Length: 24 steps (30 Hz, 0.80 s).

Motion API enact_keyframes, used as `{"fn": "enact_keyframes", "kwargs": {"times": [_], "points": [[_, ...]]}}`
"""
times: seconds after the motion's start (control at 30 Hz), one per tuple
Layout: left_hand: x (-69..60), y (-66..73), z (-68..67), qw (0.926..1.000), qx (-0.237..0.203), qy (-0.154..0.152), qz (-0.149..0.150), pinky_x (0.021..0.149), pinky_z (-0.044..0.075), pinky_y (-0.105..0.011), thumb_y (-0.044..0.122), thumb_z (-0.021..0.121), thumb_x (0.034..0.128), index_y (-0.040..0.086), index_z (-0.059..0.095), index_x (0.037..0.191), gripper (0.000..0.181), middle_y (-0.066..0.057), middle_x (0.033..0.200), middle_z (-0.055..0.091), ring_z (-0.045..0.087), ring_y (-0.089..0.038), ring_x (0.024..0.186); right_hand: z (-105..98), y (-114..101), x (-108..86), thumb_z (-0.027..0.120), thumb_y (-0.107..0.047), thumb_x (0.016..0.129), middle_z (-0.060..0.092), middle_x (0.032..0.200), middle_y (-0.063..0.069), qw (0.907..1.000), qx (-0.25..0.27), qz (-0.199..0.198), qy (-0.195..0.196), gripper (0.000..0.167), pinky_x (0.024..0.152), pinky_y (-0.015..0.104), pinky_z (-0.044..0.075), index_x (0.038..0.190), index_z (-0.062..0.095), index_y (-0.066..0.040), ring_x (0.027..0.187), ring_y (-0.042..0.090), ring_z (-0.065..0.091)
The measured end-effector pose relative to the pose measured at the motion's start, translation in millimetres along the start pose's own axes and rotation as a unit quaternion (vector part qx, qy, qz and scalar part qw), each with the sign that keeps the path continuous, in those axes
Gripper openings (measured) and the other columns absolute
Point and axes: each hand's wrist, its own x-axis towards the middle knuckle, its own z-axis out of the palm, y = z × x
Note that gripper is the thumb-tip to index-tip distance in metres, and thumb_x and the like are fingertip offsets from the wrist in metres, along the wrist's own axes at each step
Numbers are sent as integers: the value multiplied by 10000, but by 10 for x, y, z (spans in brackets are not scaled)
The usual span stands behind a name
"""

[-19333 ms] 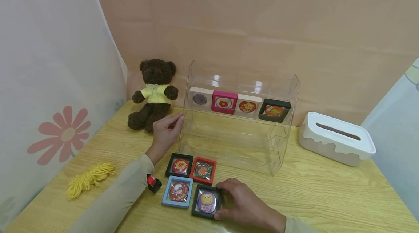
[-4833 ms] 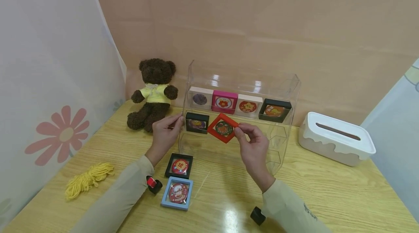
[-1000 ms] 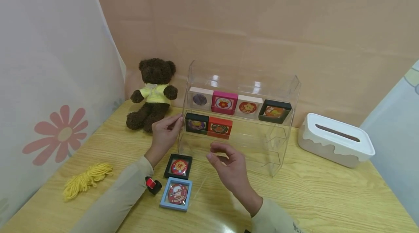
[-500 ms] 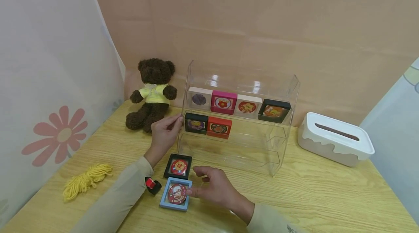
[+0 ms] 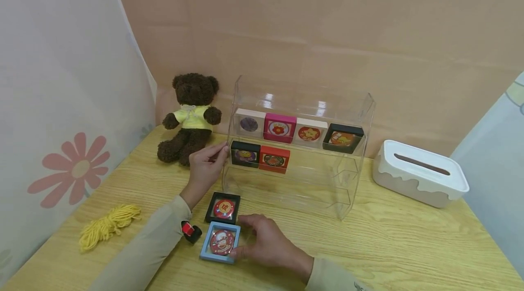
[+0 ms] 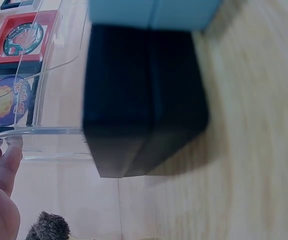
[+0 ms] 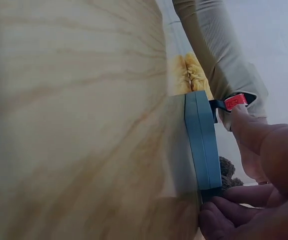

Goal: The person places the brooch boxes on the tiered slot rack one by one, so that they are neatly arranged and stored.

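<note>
A clear acrylic rack (image 5: 294,182) stands on the table, and my left hand (image 5: 204,168) pinches its left side panel. In the left wrist view, those fingertips (image 6: 14,142) meet the panel's edge. My right hand (image 5: 272,241) is at a light blue display frame (image 5: 217,259) with a round red badge, lying flat. Its thumb touches the lower right edge and a finger bends at the upper right corner. In the right wrist view, the blue frame (image 7: 202,140) shows edge-on between thumb and fingers. A black frame (image 5: 209,211) with a red badge lies just behind it.
The rack's upper tier holds several framed badges, among them a pink frame (image 5: 269,135). Its middle tier holds a black frame (image 5: 245,144) and a red frame (image 5: 275,149). A teddy bear (image 5: 195,118), yellow yarn (image 5: 109,227) and a tissue box (image 5: 421,170) surround it.
The black and red frames have gone from the table onto the rack's middle tier. The right hand has come down from the rack to the blue frame; the left stays at the rack.
</note>
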Motion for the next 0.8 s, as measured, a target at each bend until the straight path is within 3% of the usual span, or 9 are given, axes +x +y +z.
{"fn": "enact_keyframes", "kwargs": {"times": [0.17, 0.4, 0.6, 0.8], "points": [[5, -3, 9, 10000, -72, -18, -24, 551, 492, -112, -224, 626, 774, -185, 672, 929, 167, -235, 773, 669, 631, -308, 554, 21, 10, 3, 822, -409, 714, 597, 1165, -37, 9989, -354, -315, -3, 647, 976, 375, 389, 1226, 622, -68, 1091, 122, 502], [-13, -42, 17, 9999, -91, -54, -66, 569, 503, -121, -208, 628, 788, -174, 676, 948, 170, -227, 793, 674, 641, -302, 573, 35, -7, -10, 841, -442, 677, 555, 1097, -55, 9972, -752, -13, 46, 647, 892, 302, 428, 1161, 647, -59, 1003, 105, 459], [-8, -5, 5, 9999, -30, -37, -100, 575, 506, -123, -201, 630, 792, -175, 675, 946, 162, -229, 803, 675, 646, -296, 589, 24, 12, 4, 870, -397, 655, 574, 1032, -114, 9985, -532, -88, 129, 551, 898, 299, 428, 1068, 661, -99, 986, 86, 489], [-14, 12, -3, 9998, 1, -87, -186, 574, 512, -134, -195, 628, 798, -174, 674, 952, 162, -228, 805, 674, 647, -310, 590, -13, 15, -1, 854, -311, 706, 588, 978, -135, 9999, -55, -74, 57, 395, 863, 280, 436, 1012, 657, -156, 933, 87, 518]]}}
